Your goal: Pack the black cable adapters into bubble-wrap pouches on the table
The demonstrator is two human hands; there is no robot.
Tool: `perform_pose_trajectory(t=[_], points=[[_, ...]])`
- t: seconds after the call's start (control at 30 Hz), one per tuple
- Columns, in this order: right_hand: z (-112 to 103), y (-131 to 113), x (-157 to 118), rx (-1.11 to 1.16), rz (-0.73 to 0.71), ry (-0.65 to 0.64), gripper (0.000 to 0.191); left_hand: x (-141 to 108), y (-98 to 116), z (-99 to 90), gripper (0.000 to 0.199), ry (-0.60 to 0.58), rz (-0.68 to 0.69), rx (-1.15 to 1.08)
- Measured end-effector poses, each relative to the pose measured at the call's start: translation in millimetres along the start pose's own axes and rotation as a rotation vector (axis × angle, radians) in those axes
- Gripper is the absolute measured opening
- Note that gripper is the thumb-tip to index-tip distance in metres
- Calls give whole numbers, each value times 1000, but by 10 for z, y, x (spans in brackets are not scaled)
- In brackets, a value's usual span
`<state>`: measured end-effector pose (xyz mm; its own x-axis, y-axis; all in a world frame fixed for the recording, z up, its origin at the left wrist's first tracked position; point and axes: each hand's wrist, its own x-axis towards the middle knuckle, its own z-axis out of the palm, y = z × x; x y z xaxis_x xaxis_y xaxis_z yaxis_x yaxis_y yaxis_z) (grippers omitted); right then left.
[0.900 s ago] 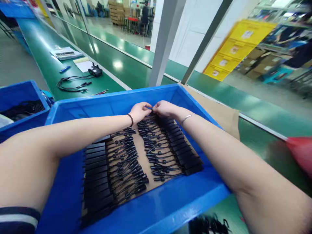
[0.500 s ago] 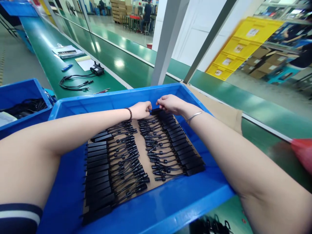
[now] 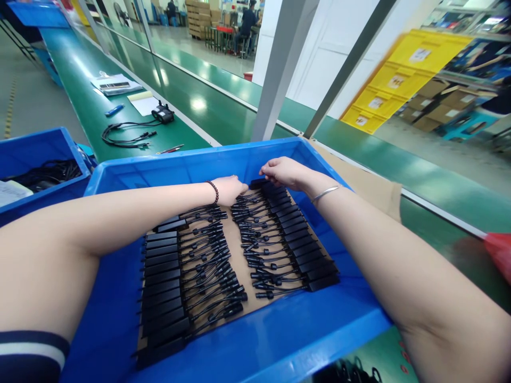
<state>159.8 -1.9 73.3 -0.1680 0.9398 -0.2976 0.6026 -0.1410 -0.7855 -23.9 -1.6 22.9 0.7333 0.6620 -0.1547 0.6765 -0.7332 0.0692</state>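
A large blue bin (image 3: pixel 199 164) holds two columns of black adapters with short cables on a cardboard sheet (image 3: pixel 238 255). The left column of adapters (image 3: pixel 162 282) lies under my left forearm at its far end. My left hand (image 3: pixel 231 190) is closed at the far end of the cables, fingertips near the right column's cable ends; what it pinches is too small to make out. Above the far end of the right column of adapters (image 3: pixel 299 234), my right hand (image 3: pixel 281 171) has its fingers pinched together, and anything between them is hidden.
Left of the bin stands a smaller blue bin (image 3: pixel 43 186) with black cables. On the green bench (image 3: pixel 80 96) lie papers, a blue marker (image 3: pixel 114 110) and a black device (image 3: pixel 163 113) with cables. A grey post (image 3: pixel 279 69) rises behind the bin.
My left hand has moved slightly down and away from my right hand, nearer the right column's cable ends. My right hand stays almost in place, and the whole view has shifted a little.
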Motion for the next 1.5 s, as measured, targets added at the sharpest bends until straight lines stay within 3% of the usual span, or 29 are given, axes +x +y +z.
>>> perform_pose_trajectory(t=[0.37,0.6,0.8,1.03,1.23,1.37,1.5], points=[[11,-54,-56,-91,-30,-12,17,4,42,111,31,7,-141,-177],[11,-59,-46,-133,-51,-27,17,-5,161,25,33,-4,-229,-333],[-4,-52,-39,-117,-30,-23,16,47,116,-26,29,6,-385,-596],[-29,-18,-9,-47,1,-37,13,95,56,43,20,249,-388,-911],[-25,-7,19,28,34,-47,13,104,193,226,22,507,-398,-1031],[-5,-32,-11,0,37,-72,21,158,287,301,17,582,-391,-1171],[-5,-65,-52,-50,28,-66,15,241,344,289,15,595,-388,-1358]])
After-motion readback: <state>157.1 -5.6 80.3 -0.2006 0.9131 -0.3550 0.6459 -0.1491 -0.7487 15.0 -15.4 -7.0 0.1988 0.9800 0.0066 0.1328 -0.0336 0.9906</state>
